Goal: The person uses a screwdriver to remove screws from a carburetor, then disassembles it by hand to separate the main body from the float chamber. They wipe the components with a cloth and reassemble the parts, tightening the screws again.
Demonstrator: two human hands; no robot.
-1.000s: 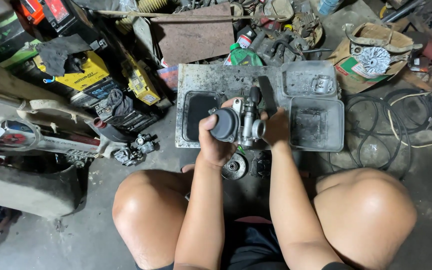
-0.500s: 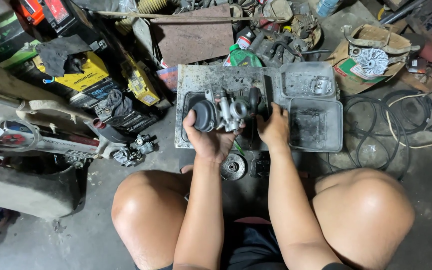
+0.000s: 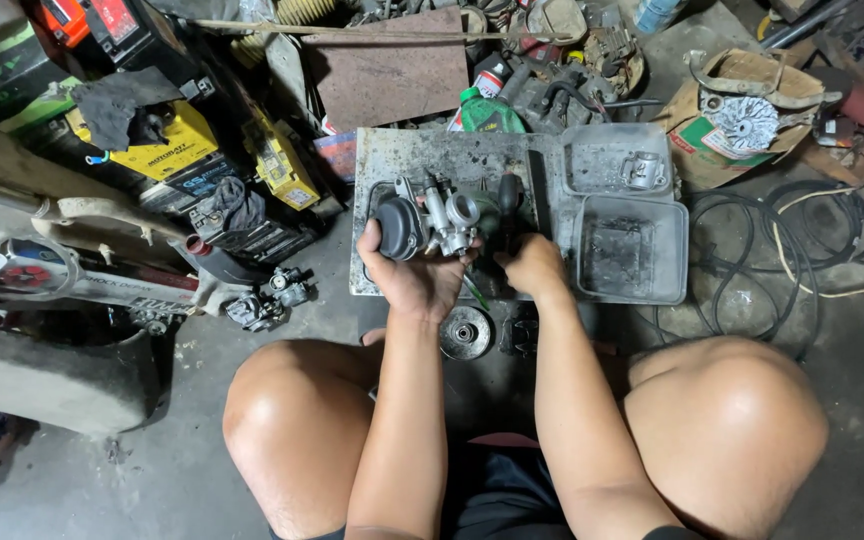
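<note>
Above the grimy metal tray on the floor, my left hand closes around a silver carburetor held over the tray's near edge, my right hand beside it grips a dark-handled tool, and a round pulley lies just below the tray.

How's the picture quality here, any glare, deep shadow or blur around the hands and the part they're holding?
Head view: sharp at the centre, so the carburetor in the left hand reads clearly; the right hand is crisp too. Bright glare sits on both knees. The clutter along the top edge falls into dim shadow, and straight lines bow slightly toward the corners, as with a wide lens.
</note>
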